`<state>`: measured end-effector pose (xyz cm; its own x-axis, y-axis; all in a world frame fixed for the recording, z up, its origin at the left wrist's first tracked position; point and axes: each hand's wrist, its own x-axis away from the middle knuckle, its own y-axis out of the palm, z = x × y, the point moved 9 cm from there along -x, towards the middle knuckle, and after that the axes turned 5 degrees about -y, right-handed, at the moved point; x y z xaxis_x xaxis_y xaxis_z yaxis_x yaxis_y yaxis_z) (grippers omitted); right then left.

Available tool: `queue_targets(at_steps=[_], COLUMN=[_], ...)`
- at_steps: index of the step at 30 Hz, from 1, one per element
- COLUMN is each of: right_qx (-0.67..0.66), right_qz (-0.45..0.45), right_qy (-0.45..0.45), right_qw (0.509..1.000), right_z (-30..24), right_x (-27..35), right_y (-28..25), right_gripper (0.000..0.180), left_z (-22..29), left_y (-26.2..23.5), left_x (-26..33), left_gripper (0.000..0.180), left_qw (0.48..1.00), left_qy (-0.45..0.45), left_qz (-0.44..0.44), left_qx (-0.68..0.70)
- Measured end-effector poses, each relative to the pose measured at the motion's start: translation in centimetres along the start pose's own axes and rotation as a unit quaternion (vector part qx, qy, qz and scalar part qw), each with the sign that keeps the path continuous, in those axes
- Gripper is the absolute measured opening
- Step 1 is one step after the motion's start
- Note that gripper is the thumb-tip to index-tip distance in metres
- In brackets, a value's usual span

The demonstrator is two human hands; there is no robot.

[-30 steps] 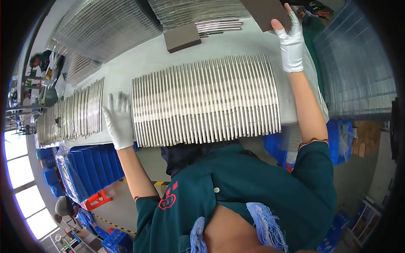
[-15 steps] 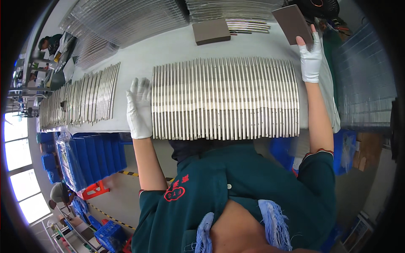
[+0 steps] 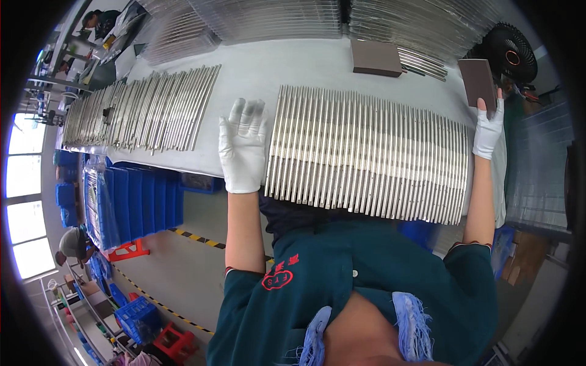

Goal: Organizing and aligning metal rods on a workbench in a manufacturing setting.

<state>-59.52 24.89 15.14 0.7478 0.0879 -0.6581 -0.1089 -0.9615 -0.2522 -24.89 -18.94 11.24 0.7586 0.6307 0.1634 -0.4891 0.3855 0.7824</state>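
Observation:
A wide row of slim silver metal rods (image 3: 366,155) lies side by side on the table in front of me. Just off its left end is my left hand (image 3: 245,146), in a white glove with greyed fingertips. Its fingers are spread, the palm faces up, and nothing is in it. Beyond the row's right end, my right hand (image 3: 488,128), gloved with bare thumb and fingertip showing, grips a flat brown rectangular pad (image 3: 477,82) by its near end, holding it tilted up. A thicker brown block (image 3: 375,58) rests at the back of the table.
A second, uneven group of rods (image 3: 152,110) lies on the left of the white-covered table (image 3: 244,70). Clear plastic trays (image 3: 274,21) are stacked along the back. A black fan (image 3: 510,55) stands at the far right. Blue bins (image 3: 146,207) sit below, left.
The view has swung, so the table's contents appear farther right. My left hand has turned its palm more upward beside the rods. The pad is still in my right hand.

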Motion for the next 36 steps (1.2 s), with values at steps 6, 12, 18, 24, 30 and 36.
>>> queue_targets(at_steps=[6,12,18,24,30,36], right_qx=[0.001,0.014,0.054,0.035,0.052,0.077], right_qz=[-0.008,-0.018,-0.02,-0.031,-0.041,-0.049], right_qy=[-0.002,0.005,-0.019,0.018,0.004,-0.028], right_qw=[1.0,1.0,0.998,0.999,0.998,0.995], right_z=[0.4,1.3,0.3,1.7,1.7,1.2], right_x=[-0.6,-0.5,-0.7,-0.8,-0.8,-0.9], right_y=[-0.1,-0.1,0.3,-0.3,0.0,0.2], right_gripper=[0.063,0.062,0.061,0.059,0.058,0.057], left_z=[-0.7,-1.1,-1.2,-1.5,-1.4,-1.0], left_y=[0.6,0.9,1.1,1.2,1.1,1.4], left_x=[0.0,0.6,0.6,0.3,0.3,1.3], left_gripper=[0.057,0.06,0.064,0.064,0.062,0.062], left_qw=[0.999,0.999,0.991,0.994,0.992,0.99], left_qy=[-0.008,-0.022,-0.016,-0.02,-0.007,-0.014], left_qz=[-0.037,-0.034,-0.043,-0.048,-0.048,-0.05], left_qx=[-0.031,-0.022,-0.128,-0.096,-0.115,-0.132])
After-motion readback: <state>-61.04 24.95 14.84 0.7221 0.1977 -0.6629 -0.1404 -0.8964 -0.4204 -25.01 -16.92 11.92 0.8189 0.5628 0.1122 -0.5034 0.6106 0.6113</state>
